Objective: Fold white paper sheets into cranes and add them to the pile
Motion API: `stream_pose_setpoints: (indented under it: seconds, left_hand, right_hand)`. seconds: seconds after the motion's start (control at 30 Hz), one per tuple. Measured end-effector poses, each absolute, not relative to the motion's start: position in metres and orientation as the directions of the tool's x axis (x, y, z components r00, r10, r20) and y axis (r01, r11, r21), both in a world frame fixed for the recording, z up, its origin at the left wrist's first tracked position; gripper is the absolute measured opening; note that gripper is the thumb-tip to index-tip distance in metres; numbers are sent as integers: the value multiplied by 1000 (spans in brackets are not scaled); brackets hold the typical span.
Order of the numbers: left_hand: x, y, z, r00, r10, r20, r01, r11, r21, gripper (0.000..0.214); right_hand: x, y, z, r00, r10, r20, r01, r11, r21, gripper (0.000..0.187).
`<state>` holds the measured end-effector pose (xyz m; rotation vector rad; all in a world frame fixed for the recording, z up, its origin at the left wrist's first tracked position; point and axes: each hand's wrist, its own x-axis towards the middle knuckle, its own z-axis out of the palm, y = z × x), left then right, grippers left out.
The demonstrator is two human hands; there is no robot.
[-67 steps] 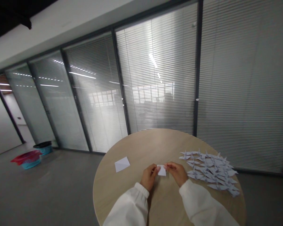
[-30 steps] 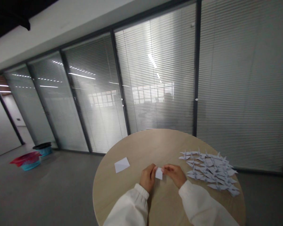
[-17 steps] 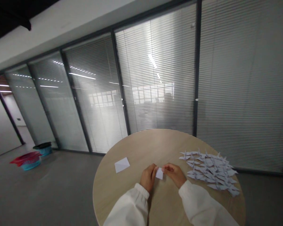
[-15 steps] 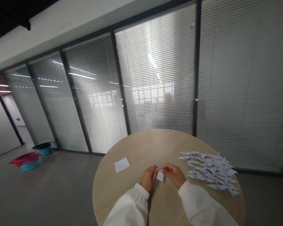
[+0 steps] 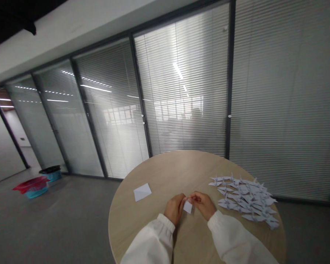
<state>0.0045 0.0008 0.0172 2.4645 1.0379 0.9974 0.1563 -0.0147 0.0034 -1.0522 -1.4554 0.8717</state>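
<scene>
A small folded piece of white paper is held between my two hands, over the near middle of the round table. My left hand closes on its left side. My right hand pinches its upper right edge, with thumb and fingertips together. The fingers hide the paper's upper part, so its full folded shape does not show. To the right of my right hand lies a dense group of white folded paper cranes. Left of my left hand, white paper sheets lie flat on the table.
The round wooden table stands close to a glass partition with blinds. On the floor at the left are a blue bin with a red liner and a blue bin with a black liner.
Almost nothing differs. The folded paper has shifted very slightly to the right in my fingers, and both hands keep their grip.
</scene>
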Motion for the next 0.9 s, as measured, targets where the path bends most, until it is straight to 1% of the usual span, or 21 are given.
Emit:
stream_pose_setpoints:
  seconds: [0.07, 0.17, 0.27, 0.37, 0.43, 0.5, 0.6, 0.7, 0.9]
  left_hand:
    - [4, 3, 17, 471, 735, 488, 524, -678, 515, 34]
    - [2, 6, 18, 420, 766, 486, 537, -642, 548, 35]
    - [2, 7, 19, 415, 772, 481, 513, -635, 577, 36]
    - [3, 7, 18, 425, 771, 474, 462, -635, 619, 34]
    - [3, 7, 18, 418, 779, 467, 460, -625, 631, 34]
    - [3, 8, 17, 403, 786, 468, 482, -617, 622, 35]
    - [2, 10, 18, 376, 780, 500, 495, -625, 603, 35]
    - [1, 10, 19, 363, 773, 520, 499, -633, 592, 33]
    - [1, 11, 15, 343, 783, 519, 559, -614, 557, 35]
  right_hand:
    - [157, -12, 1, -31, 938, 346, 117, 347, -930, 28]
    - [159, -9, -3, -37, 932, 359, 130, 361, -923, 29]
    - [162, -6, -6, -12, 933, 361, 195, 356, -914, 30]
    - [164, -6, -5, 48, 929, 366, 273, 340, -900, 29]
    - [165, -7, -3, 77, 928, 364, 283, 330, -900, 28]
    - [164, -8, -2, 84, 932, 352, 263, 320, -910, 28]
    - [161, -10, 0, 53, 939, 338, 193, 323, -927, 29]
    - [160, -11, 2, 20, 934, 356, 140, 350, -926, 30]
    - [162, -13, 5, 29, 920, 392, 197, 379, -904, 30]
